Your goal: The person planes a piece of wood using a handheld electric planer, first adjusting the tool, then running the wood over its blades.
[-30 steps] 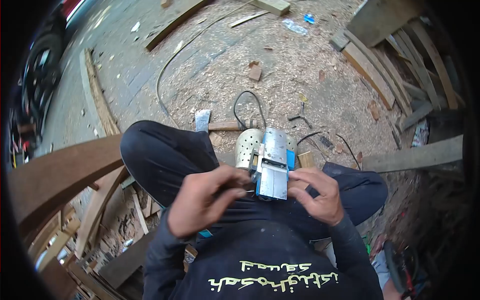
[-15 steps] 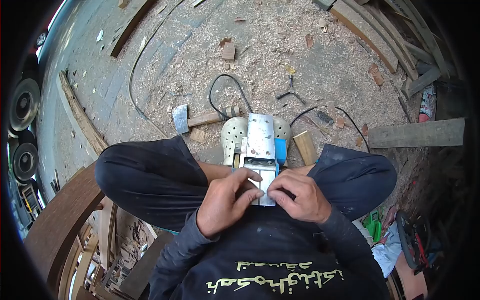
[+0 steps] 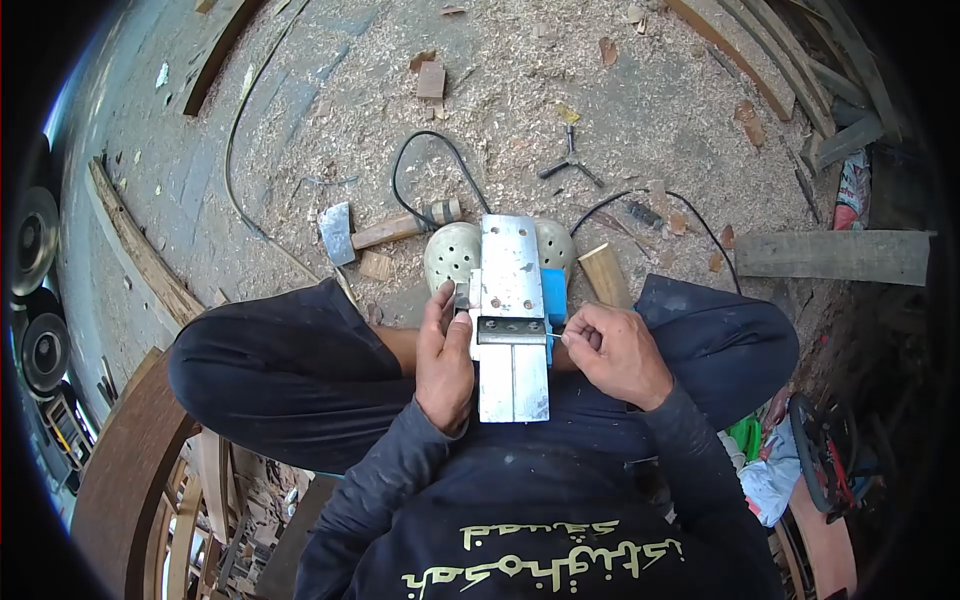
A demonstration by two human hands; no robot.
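Observation:
An upside-down electric planer [image 3: 513, 265] lies between my legs, its silver sole facing up and part of its blue body showing on the right. Across the sole runs a dark slot [image 3: 511, 330] holding the cutter drum with its screws. My left hand [image 3: 443, 363] grips the planer's left side, thumb and fingers near the slot. At the right end of the slot, my right hand [image 3: 615, 350] is closed in a pinch on a thin, light-coloured rod [image 3: 554, 337]. The rod's far tip reaches the planer's edge; its exact kind is too small to tell.
Beyond my shoes lie a hatchet [image 3: 337, 234] with a wooden handle and a three-armed wrench [image 3: 571, 168]. A black cord [image 3: 402, 172] loops by the planer. Wood shavings cover the floor. A plank [image 3: 835, 260] lies right, a curved beam [image 3: 125, 455] left.
My left hand has shifted from the rear sole to the planer's left side. My right hand has moved right and up, off the sole, and now pinches a thin rod beside the slot.

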